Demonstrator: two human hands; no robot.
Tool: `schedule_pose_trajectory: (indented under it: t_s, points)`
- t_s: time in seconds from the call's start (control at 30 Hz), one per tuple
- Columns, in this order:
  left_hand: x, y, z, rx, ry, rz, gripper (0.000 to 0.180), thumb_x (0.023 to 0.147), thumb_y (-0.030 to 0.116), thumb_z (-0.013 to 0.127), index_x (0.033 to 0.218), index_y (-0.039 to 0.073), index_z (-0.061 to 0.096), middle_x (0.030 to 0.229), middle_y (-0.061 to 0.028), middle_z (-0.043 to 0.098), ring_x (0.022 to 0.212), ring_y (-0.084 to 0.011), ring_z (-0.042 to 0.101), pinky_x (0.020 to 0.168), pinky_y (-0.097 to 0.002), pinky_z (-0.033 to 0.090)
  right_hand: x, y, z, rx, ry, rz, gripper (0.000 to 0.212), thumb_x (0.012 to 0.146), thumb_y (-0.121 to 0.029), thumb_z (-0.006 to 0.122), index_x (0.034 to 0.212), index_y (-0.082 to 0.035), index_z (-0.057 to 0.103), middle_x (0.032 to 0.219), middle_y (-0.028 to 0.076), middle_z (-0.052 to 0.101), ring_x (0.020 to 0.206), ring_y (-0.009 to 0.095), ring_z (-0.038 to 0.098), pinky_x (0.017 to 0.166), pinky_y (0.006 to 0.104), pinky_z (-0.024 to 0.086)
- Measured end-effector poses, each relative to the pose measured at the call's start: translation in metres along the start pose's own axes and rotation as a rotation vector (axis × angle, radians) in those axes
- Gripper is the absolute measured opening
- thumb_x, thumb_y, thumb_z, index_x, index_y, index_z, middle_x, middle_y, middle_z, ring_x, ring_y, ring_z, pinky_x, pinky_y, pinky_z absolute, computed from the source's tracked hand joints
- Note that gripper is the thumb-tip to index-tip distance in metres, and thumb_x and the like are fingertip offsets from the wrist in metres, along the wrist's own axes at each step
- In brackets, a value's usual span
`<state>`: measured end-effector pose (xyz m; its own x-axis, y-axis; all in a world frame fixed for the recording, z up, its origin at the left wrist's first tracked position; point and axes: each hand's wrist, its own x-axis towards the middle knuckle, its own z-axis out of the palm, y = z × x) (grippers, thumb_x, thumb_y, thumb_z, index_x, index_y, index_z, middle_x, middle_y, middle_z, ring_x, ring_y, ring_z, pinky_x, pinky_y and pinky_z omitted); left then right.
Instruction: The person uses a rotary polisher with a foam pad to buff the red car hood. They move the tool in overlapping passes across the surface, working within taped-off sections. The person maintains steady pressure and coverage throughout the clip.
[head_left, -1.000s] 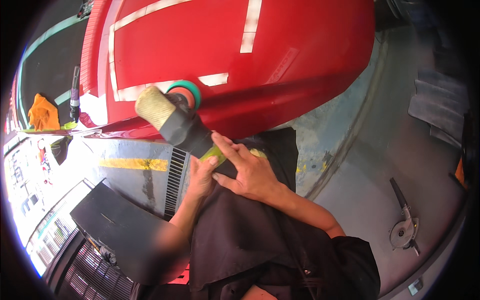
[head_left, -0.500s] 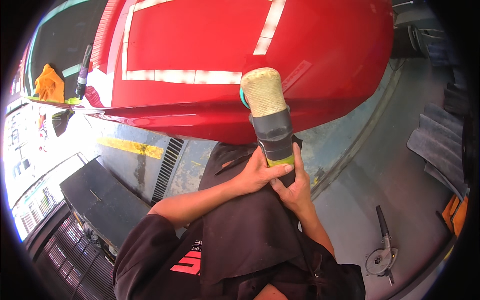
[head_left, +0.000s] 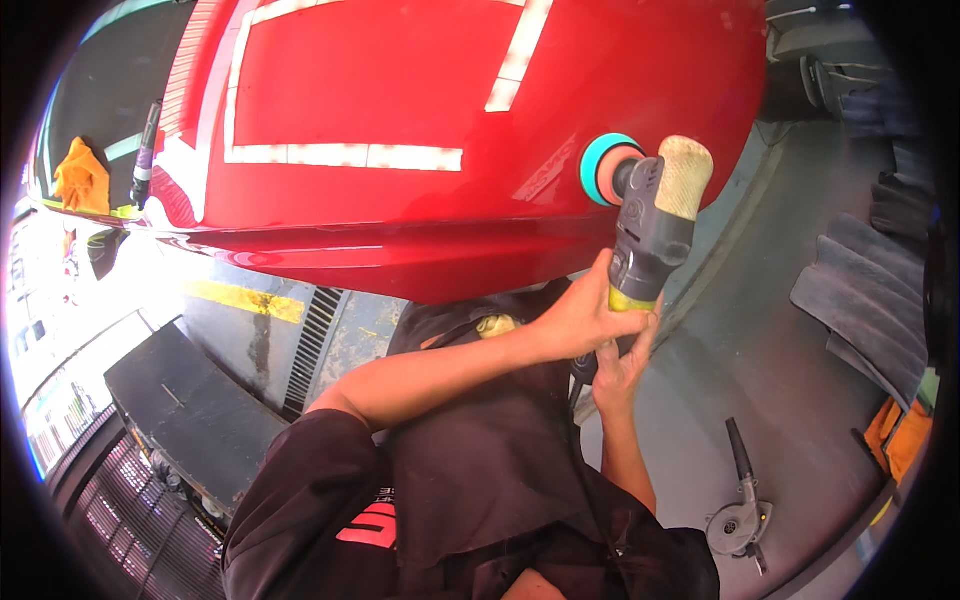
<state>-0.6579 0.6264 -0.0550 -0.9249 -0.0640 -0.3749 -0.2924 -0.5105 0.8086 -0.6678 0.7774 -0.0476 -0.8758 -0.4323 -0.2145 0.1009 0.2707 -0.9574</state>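
A grey car polisher [head_left: 650, 238] with a cream textured head cover [head_left: 686, 178] and a yellow-green band is held up in front of the red car panel [head_left: 390, 210]. Its round foam pad [head_left: 606, 170], teal and salmon, faces left toward the glossy paint. Whether the pad touches the paint, I cannot tell. My left hand [head_left: 590, 315] is closed round the polisher's body at the yellow-green band. Just below it, my right hand [head_left: 620, 378] is wrapped about the lower handle, some fingers hidden. A cord hangs near the right wrist.
An orange cloth [head_left: 82, 178] and a dark cylindrical tool [head_left: 146, 158] lie by the car's glass at left. A black platform [head_left: 190, 405] stands at lower left, beside a floor drain [head_left: 312, 350]. A blower [head_left: 740, 515] rests at lower right; dark cloths [head_left: 865, 305] hang at right.
Both hands have carried the polisher to the right and turned it, so its teal pad now shows on the left side. The view has shifted slightly.
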Motion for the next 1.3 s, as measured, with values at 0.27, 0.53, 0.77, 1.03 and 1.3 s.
schedule_pose_trajectory:
  t_s: [0.27, 0.53, 0.77, 1.03, 1.3]
  points:
    - [-0.039, 0.029, -0.054, -0.072, 0.073, 0.094, 0.074, 0.091, 0.018, 0.081, 0.151, 0.001, 0.041, 0.134, -0.0114, 0.057, 0.127, -0.0191, 0.056, 0.109, -0.0386, 0.048, 0.001, -0.017, 0.063, 0.058, -0.127, -0.064, 0.115, 0.094, -0.055, 0.08, 0.17, 0.003, 0.014, 0.156, 0.023, 0.049, 0.142, 0.032, 0.053, 0.116, 0.0431, 0.044]
    - [-0.104, 0.032, -0.102, -0.137, 0.259, 0.09, 0.063, 0.094, 0.013, 0.081, 0.145, 0.002, 0.046, 0.126, -0.0067, 0.062, 0.117, -0.015, 0.06, 0.103, -0.0351, 0.051, -0.012, -0.038, 0.116, 0.049, -0.372, -0.047, 0.106, 0.097, -0.036, 0.08, 0.171, -0.001, 0.013, 0.149, 0.028, 0.058, 0.135, 0.033, 0.062, 0.112, 0.0433, 0.049]
    - [-0.152, 0.025, -0.133, -0.196, 0.416, 0.145, 0.043, 0.095, 0.01, 0.078, 0.133, 0.002, 0.059, 0.116, -0.0046, 0.069, 0.107, -0.0125, 0.065, 0.094, -0.0327, 0.055, -0.014, -0.051, 0.148, -0.244, -0.547, -0.131, 0.101, 0.095, -0.046, 0.079, 0.172, -0.015, 0.022, 0.141, 0.025, 0.064, 0.128, 0.045, 0.066, 0.103, 0.0486, 0.055]
    - [-0.096, 0.016, -0.096, -0.198, 0.24, 0.108, 0.059, 0.097, 0.013, 0.079, 0.144, 0.001, 0.045, 0.122, -0.0069, 0.064, 0.111, -0.0137, 0.064, 0.099, -0.0347, 0.055, -0.008, -0.037, 0.1, -0.051, -0.364, -0.039, 0.103, 0.095, -0.036, 0.081, 0.171, -0.002, 0.02, 0.153, 0.028, 0.056, 0.139, 0.038, 0.059, 0.113, 0.0435, 0.048]
    - [-0.043, 0.03, -0.052, -0.079, 0.083, 0.106, 0.071, 0.093, 0.02, 0.081, 0.146, -0.002, 0.041, 0.132, -0.0139, 0.058, 0.125, -0.0194, 0.058, 0.107, -0.0385, 0.05, -0.001, -0.033, 0.064, -0.021, -0.079, -0.11, 0.11, 0.096, -0.05, 0.08, 0.17, 0.001, 0.018, 0.16, 0.022, 0.047, 0.146, 0.031, 0.049, 0.12, 0.0424, 0.04]
